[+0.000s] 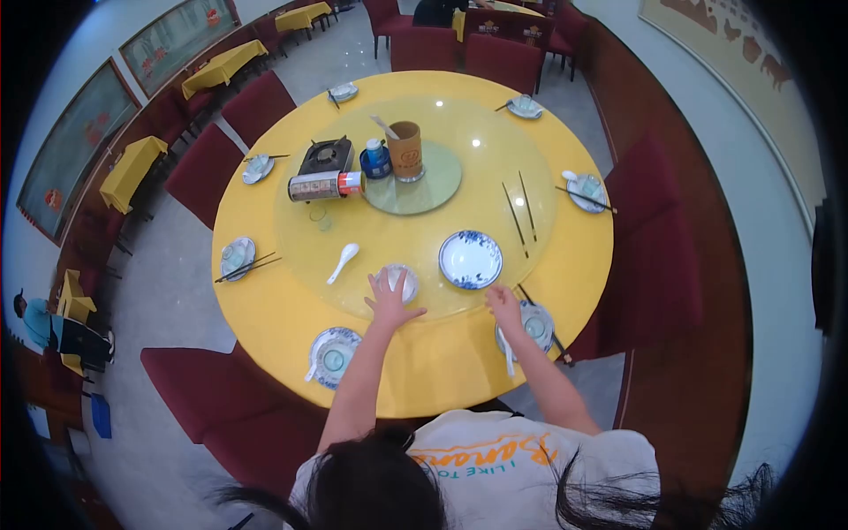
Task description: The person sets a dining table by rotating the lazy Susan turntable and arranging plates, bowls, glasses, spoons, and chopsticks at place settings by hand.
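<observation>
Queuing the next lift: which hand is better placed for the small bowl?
Probably the left hand: it is spread over the small bowl, while the right hand is farther off, near the plate.

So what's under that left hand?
The left hand, spread wide, partly covers a small white dish, whose right side shows. The part behind the hand is hidden, and I can't tell whether they touch.

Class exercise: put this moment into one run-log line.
left hand: spread over small bowl, contact unclear | right hand: near plate, grip unclear | white spoon: left of bowl | chopsticks: right of plate
</observation>
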A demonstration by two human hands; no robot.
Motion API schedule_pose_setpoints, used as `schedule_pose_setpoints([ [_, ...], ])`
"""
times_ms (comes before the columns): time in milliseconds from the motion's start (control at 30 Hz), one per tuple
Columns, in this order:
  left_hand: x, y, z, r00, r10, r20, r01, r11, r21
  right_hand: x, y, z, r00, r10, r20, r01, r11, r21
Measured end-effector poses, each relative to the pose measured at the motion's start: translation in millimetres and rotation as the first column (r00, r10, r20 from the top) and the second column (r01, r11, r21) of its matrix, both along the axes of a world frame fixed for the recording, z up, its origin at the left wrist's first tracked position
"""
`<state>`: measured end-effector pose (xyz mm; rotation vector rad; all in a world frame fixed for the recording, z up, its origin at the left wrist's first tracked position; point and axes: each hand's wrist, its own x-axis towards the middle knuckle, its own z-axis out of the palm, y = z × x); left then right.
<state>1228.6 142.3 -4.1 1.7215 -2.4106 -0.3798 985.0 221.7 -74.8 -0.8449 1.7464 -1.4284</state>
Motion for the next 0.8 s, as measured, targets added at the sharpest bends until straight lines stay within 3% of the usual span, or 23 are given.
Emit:
schedule_pose_setpoints([
  [100,-17,-35,1,0.991,-0.027,0.131,0.008,0.990,0.142,-17,24,10,0.992,0.073,0.106,-0.071,0.997,-0.023],
  [167,-23,-48,1,0.973,-0.063,0.221,0.019,0.981,0.192,-34,42,21,0.993,0.099,0.072,-0.101,0.995,0.027],
  [267,-28,-64,4,0.984,0.030,0.173,-0.075,0.962,0.261,-59,59,35,0.990,0.122,0.070,-0.126,0.990,0.058],
  [367,-30,-70,-4,0.986,0.015,0.167,-0.055,0.971,0.234,-81,64,33,0.985,0.154,0.081,-0.158,0.987,0.044],
  [467,-42,-72,-3,0.989,0.011,0.147,-0.046,0.970,0.239,-97,55,45,0.969,0.231,-0.084,-0.227,0.972,0.058],
  [567,-80,-69,11,0.996,-0.093,0.015,0.093,0.995,-0.022,-106,39,50,0.977,0.199,-0.071,-0.202,0.979,-0.025],
  [667,-137,-56,35,0.991,-0.128,-0.038,0.128,0.992,-0.012,-113,31,92,0.969,0.216,-0.119,-0.217,0.976,0.008],
  [800,-179,-56,18,0.980,-0.195,0.050,0.193,0.980,0.045,-117,32,93,0.967,0.196,-0.166,-0.206,0.977,-0.047],
])
